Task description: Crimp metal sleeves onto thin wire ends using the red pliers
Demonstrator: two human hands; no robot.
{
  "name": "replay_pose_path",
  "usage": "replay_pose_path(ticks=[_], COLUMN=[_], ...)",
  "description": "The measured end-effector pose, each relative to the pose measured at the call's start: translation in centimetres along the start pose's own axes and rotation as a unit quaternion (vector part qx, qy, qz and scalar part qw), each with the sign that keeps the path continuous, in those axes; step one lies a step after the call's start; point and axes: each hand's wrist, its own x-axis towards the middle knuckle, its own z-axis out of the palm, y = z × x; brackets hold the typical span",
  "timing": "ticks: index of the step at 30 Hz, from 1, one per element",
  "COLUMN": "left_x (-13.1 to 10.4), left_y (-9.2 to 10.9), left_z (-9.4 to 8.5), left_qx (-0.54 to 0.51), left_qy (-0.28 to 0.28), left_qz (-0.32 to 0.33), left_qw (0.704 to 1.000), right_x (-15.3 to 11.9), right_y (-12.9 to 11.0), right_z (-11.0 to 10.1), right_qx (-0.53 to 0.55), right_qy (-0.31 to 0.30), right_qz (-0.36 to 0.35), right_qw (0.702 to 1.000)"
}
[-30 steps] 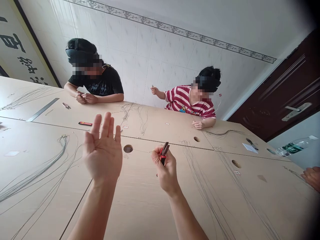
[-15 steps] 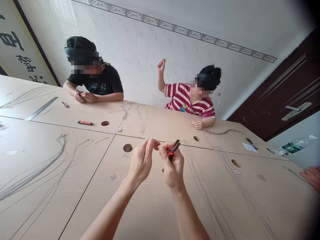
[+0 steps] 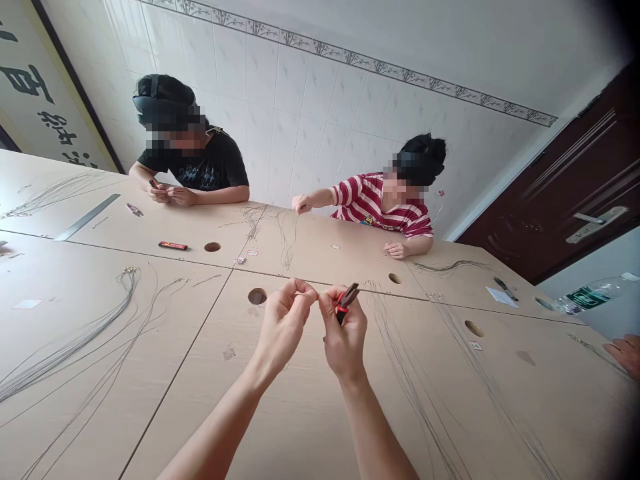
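Above the middle of the table (image 3: 280, 427), my left hand (image 3: 286, 321) has its thumb and fingers pinched on something too small to make out. Close to its right, my right hand (image 3: 346, 330) is wrapped round red-and-black pliers (image 3: 347, 301), whose dark jaws point up and to the right. The thumb and forefinger of the right hand meet the left fingertips at a tiny item. Thin grey wires (image 3: 400, 360) with small gold-coloured ends lie right of my hands. Another wire bundle (image 3: 115, 307) lies to the left.
Two people sit across the table, one in a black shirt (image 3: 215, 167), one in a striped shirt (image 3: 367, 193). A steel ruler (image 3: 87, 217), a red-and-black box (image 3: 173, 245), a pen (image 3: 505, 288) and a bottle (image 3: 595, 293) are in view. Another hand (image 3: 625, 353) shows at right.
The striped-shirt person's raised hand has come down to the wires at the table's far edge. My hands remain together, with the left fingers slightly more bent.
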Motion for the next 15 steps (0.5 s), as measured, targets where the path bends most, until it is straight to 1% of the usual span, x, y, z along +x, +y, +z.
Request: replay_pose_path(ticks=[9,12,15], left_x=[0.5,0.63,0.9], left_y=[-0.31,-0.39,-0.56], left_z=[0.0,-0.22,-0.71], left_qx=[-0.005,-0.003,0.003], left_qy=[0.016,0.027,0.06], left_qz=[-0.002,0.001,0.017], left_qw=[1.0,1.0,0.998], right_x=[0.05,0.18,0.37], right_y=[0.41,0.43,0.57], right_z=[0.21,0.1,-0.13], right_qx=[-0.008,-0.007,-0.04], right_qy=[0.008,-0.01,-0.038], right_qz=[0.028,0.043,0.06], right_qw=[1.0,0.999,0.997])
